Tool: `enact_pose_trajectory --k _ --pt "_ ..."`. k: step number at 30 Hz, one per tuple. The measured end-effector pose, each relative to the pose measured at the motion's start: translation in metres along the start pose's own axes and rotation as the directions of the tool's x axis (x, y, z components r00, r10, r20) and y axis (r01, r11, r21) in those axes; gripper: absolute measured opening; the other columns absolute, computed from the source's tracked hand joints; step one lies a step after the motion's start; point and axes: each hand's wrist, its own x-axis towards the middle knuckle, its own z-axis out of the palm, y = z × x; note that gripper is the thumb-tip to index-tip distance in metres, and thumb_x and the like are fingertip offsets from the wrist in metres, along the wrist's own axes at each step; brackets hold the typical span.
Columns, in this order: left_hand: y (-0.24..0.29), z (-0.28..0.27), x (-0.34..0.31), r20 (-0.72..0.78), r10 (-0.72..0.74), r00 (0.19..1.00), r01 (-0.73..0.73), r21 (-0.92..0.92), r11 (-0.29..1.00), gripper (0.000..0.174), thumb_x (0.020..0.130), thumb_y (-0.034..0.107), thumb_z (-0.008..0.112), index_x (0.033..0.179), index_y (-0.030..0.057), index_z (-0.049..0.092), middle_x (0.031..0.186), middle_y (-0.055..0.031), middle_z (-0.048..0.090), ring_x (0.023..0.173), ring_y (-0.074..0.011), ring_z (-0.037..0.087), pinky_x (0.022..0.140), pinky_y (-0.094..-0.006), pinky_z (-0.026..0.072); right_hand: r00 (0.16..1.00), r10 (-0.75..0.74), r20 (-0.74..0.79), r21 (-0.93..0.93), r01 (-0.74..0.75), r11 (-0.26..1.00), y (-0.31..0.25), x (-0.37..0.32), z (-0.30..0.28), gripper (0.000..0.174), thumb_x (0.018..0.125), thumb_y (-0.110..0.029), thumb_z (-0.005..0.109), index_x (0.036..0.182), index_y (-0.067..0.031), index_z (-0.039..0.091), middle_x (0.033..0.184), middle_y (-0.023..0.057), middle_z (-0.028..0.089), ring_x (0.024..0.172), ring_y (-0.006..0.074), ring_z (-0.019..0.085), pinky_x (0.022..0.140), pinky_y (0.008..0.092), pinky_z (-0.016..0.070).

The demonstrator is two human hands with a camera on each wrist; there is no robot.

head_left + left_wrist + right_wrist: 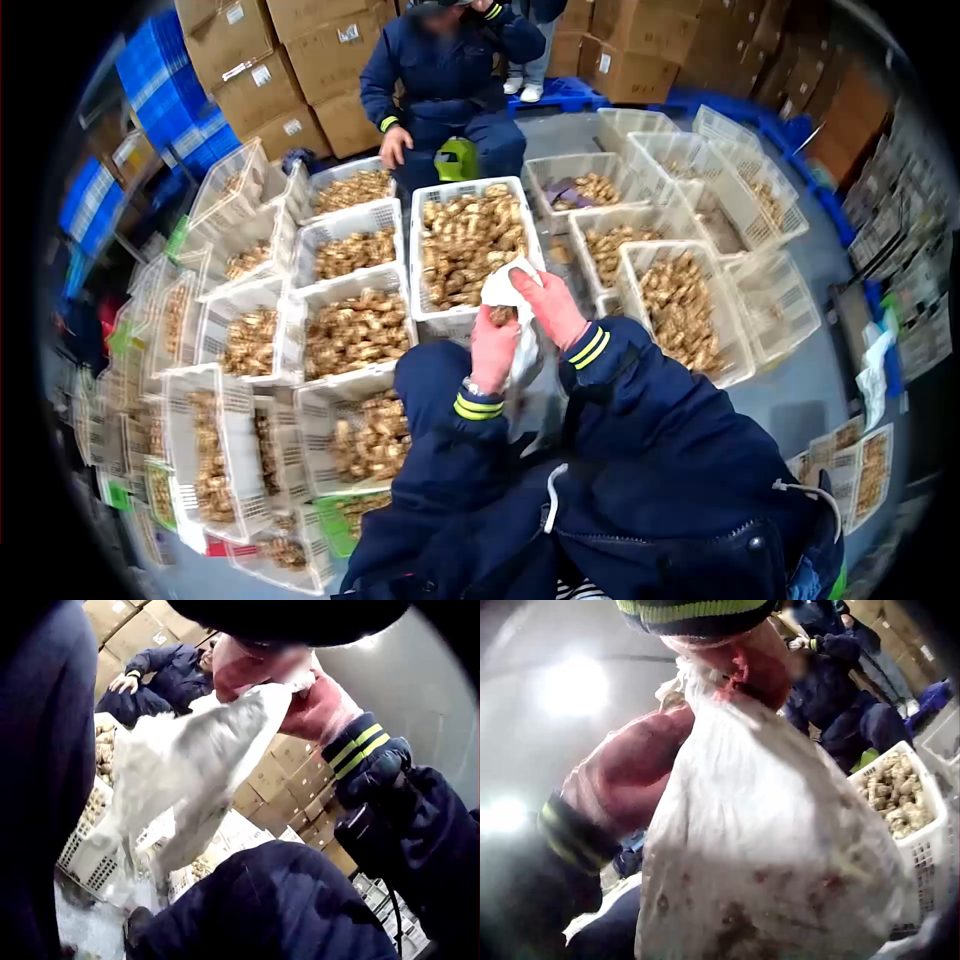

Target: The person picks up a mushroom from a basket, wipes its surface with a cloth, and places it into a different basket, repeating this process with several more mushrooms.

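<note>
Both hands wear pinkish gloves and meet over a crate in front of the person's lap. The right hand (552, 308) grips a stained white cloth (742, 817) by its top, and the cloth hangs down in a broad, loose sheet. Close beside it, the left hand (493, 352) curls its fingers around a small brown knobby root (502, 315), with the cloth around and behind it. In the right wrist view the left hand's fingers lie against the cloth's edge. Just beyond the hands stands a white crate (418, 250) full of tan, ginger-like roots.
More root-filled crates (299, 345) stand in rows at the left, others (735, 330) at the right. A seated person (450, 80) faces the hands from behind the middle crate. Stacked cardboard boxes (325, 45) and blue pallets (160, 60) line the back.
</note>
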Motion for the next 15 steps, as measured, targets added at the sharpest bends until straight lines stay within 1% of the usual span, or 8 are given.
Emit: enact_pose_trajectory --k 1,3,4,5,9,11,13,15 --pt "-0.011 0.007 0.007 0.048 -0.109 0.993 0.118 -0.331 0.936 0.029 0.08 0.004 0.062 0.108 0.0032 0.055 0.092 -0.0015 0.06 0.081 -0.0109 0.056 0.074 -0.0238 0.0462 0.997 0.045 -0.056 -0.028 -0.046 0.999 0.001 0.015 -0.018 0.035 0.089 -0.03 0.058 0.101 0.0021 0.061 0.091 0.0024 0.063 0.08 0.0084 0.057 0.074 0.0237 0.0447" --pt "-0.038 0.016 0.015 0.077 -0.15 0.986 0.168 -0.502 0.848 0.023 0.082 0.004 0.062 0.105 0.0032 0.056 0.087 -0.0004 0.058 0.077 -0.0081 0.054 0.071 -0.0226 0.0458 0.937 0.259 -0.234 -0.53 -0.347 0.774 -0.028 0.037 -0.056 0.033 0.088 -0.029 0.059 0.1 0.0015 0.062 0.094 0.0029 0.064 0.082 0.0095 0.058 0.075 0.0241 0.0452" --pt "-0.061 0.024 0.022 0.09 -0.196 0.976 0.21 -0.612 0.763 0.02 0.083 0.004 0.061 0.103 0.0031 0.056 0.085 0.0001 0.058 0.076 -0.0079 0.054 0.07 -0.0226 0.0455 0.951 0.288 -0.113 -0.329 -0.309 0.892 -0.023 0.047 -0.076 0.034 0.088 -0.029 0.06 0.101 0.0022 0.062 0.095 0.0031 0.064 0.083 0.0097 0.059 0.076 0.0242 0.0454" --pt "-0.086 0.024 0.022 0.1 -0.262 0.96 0.256 -0.691 0.676 0.018 0.084 0.003 0.06 0.101 0.0031 0.057 0.083 0.0006 0.058 0.075 -0.0077 0.054 0.069 -0.0227 0.0453 0.878 0.445 -0.176 -0.466 -0.472 0.748 -0.044 0.049 -0.075 0.034 0.088 -0.028 0.06 0.102 0.0026 0.062 0.094 0.0029 0.065 0.082 0.0101 0.059 0.077 0.0247 0.0454" --pt "-0.068 0.003 0.018 0.188 -0.347 0.919 0.392 -0.528 0.753 0.022 0.083 0.005 0.061 0.105 0.0025 0.058 0.088 -0.0006 0.06 0.076 -0.0087 0.055 0.071 -0.0219 0.0438 0.59 0.74 -0.323 -0.506 -0.769 0.392 -0.051 0.049 -0.097 0.033 0.088 -0.026 0.06 0.104 0.0032 0.061 0.094 0.0049 0.065 0.084 0.0119 0.061 0.076 0.0262 0.047" --pt "-0.065 -0.005 0.012 0.169 -0.328 0.93 0.346 -0.706 0.618 0.025 0.082 0.006 0.061 0.107 0.0012 0.057 0.089 0.0002 0.06 0.076 -0.0069 0.054 0.071 -0.0203 0.0422 0.669 0.707 -0.23 -0.4 -0.727 0.558 -0.022 0.069 -0.085 0.031 0.087 -0.026 0.06 0.102 0.0015 0.061 0.093 0.0048 0.065 0.083 0.0115 0.061 0.075 0.0261 0.0476" --pt "-0.054 -0.023 0.013 0.133 -0.425 0.895 0.417 -0.587 0.694 0.025 0.082 0.005 0.061 0.106 0.0011 0.057 0.087 0.0012 0.058 0.076 -0.0062 0.053 0.071 -0.0194 0.0418 0.86 0.452 -0.236 -0.522 -0.505 0.687 0.015 0.088 -0.067 0.03 0.088 -0.025 0.06 0.103 0.0008 0.06 0.09 0.0028 0.064 0.081 0.0108 0.06 0.074 0.0261 0.0477" --pt "-0.058 -0.028 0.017 0.03 -0.365 0.93 0.294 -0.657 0.694 0.025 0.081 0.005 0.061 0.106 0.0014 0.056 0.085 0.0018 0.057 0.075 -0.0058 0.051 0.071 -0.0188 0.0415 0.942 0.336 -0.026 -0.163 -0.336 0.928 0.058 0.092 -0.06 0.036 0.087 -0.021 0.06 0.113 0.003 0.054 0.098 0.0029 0.062 0.089 0.0099 0.058 0.079 0.0256 0.0459"
